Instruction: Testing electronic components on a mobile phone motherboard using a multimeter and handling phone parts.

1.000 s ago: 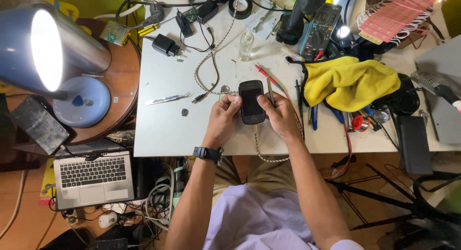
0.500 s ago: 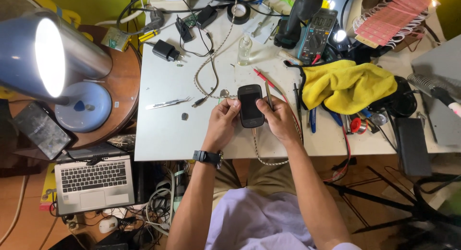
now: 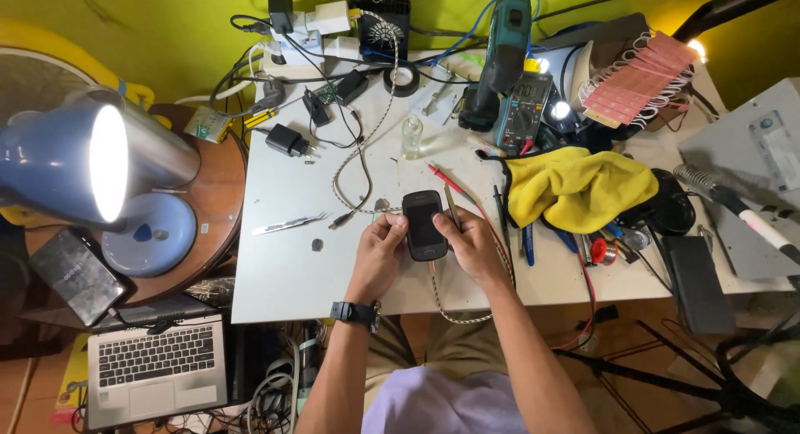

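A small black phone [image 3: 424, 225] lies screen up near the front of the white table [image 3: 283, 267]. My left hand [image 3: 379, 252] grips its left edge with thumb and fingers; a black watch sits on that wrist. Against the phone's right edge rests my right hand [image 3: 469, 245], pinching a thin dark tool [image 3: 451, 209] that points up past the phone's top right corner. A braided cable [image 3: 364, 171] runs from the back of the table to the phone and hangs off the front edge.
Metal tweezers [image 3: 287, 225] lie left of my hands. A yellow cloth [image 3: 575, 188], a multimeter [image 3: 522, 109], red probes and pens crowd the right. A lit blue desk lamp [image 3: 92, 167] stands left on a round wooden table, with a laptop [image 3: 156, 371] on the floor below.
The view has shifted downward, so more of the back wall and table's far edge shows. My hands keep the same hold on the phone.
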